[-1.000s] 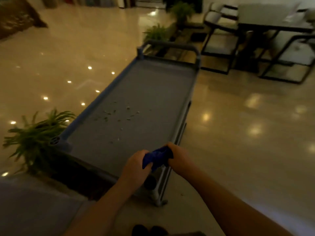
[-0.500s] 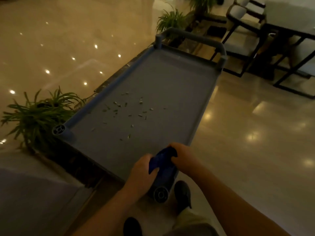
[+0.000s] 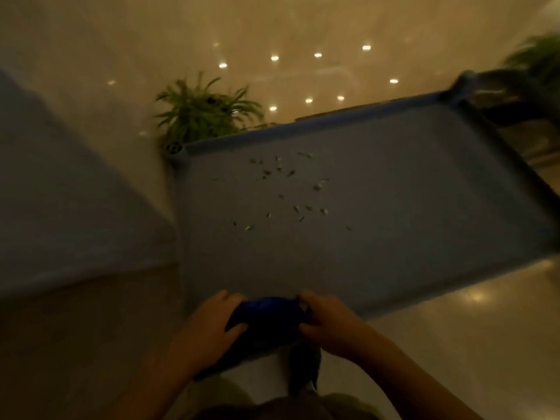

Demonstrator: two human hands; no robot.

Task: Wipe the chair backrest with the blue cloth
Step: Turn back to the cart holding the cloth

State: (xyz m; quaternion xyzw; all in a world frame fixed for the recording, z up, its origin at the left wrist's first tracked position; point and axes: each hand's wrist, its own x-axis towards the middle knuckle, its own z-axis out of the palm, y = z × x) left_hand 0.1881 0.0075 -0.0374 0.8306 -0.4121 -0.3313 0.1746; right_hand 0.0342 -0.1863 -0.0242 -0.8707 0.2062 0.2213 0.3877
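Both hands grip the blue cloth [image 3: 266,319] at the near edge of the grey cart [image 3: 394,237]: left hand [image 3: 212,325] closed on its left end, right hand [image 3: 327,322] on its right. Small scraps [image 3: 291,189] lie mid-cart; a plant [image 3: 206,110] stands beyond its far left corner.

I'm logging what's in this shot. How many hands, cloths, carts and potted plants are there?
Hands: 2, left hand and right hand
Blue cloth: 1
Grey cart: 1
Potted plants: 2, one sharp, one blurred
Total: 6
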